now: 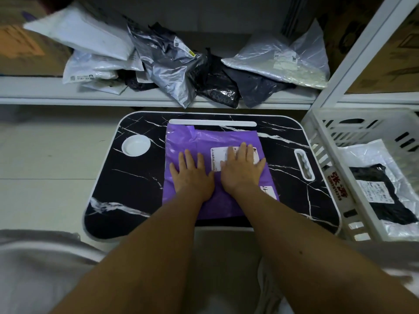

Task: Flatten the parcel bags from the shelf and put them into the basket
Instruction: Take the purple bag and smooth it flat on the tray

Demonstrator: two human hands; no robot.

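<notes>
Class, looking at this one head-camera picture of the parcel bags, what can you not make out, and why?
- Print on the purple bag's white label: too small, partly under the right hand.
- Bags low in the shelf pile: covered by those on top.
- Basket: cut off by the right edge.
- Bag area under the left hand: hidden.

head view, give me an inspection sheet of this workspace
surface: black marble-pattern lap desk, white rim
job's things: purple parcel bag flat on the desk; white basket at right, holding a black bag and a clear one
clutter: heap of grey, white and black bags on the shelf
hands: left hand and right hand, fingers straight, press the purple bag
cables: nothing seen
surroundings: cardboard boxes, pale floor
</notes>
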